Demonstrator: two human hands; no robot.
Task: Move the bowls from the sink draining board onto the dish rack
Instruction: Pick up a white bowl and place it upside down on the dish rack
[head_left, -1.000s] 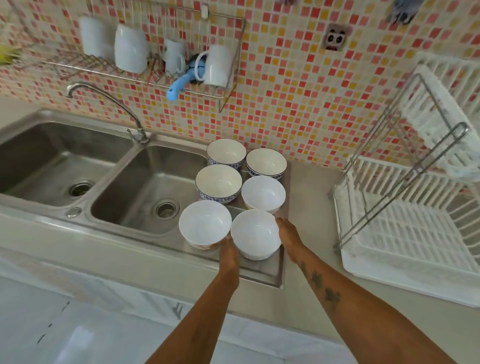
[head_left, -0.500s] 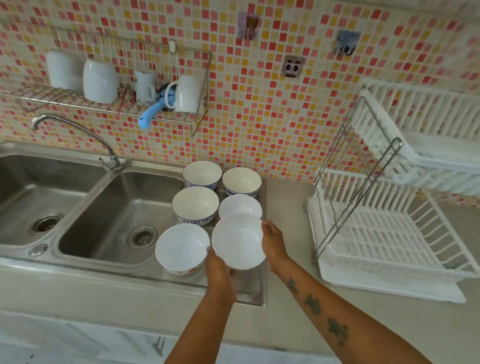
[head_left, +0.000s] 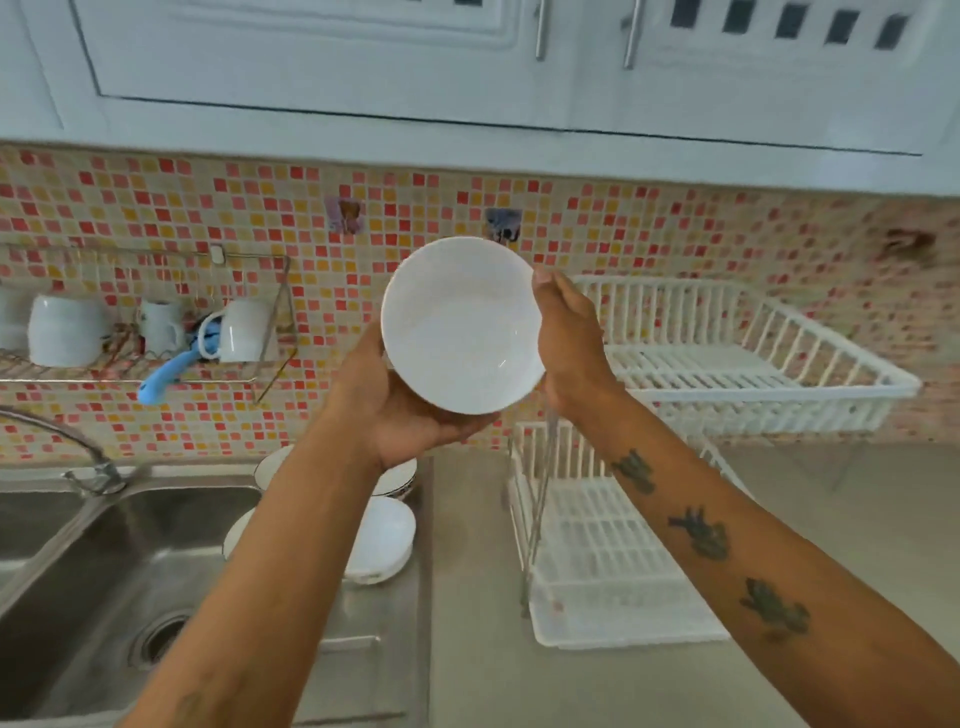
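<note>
White bowl (head_left: 460, 325) held aloft between both hands, left (head_left: 400, 410) and right (head_left: 569, 343).

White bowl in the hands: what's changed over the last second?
Both hands have lifted the white bowl off the draining board to upper rack height, tilted toward the camera; left hand beneath, right hand on its rim. Other bowls remain.

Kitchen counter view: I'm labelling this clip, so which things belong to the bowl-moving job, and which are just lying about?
Job: white bowl held by left hand and right hand; bowls on draining board; white dish rack.
Lying about: mugs on wall shelf; tap; sink basin.
</note>
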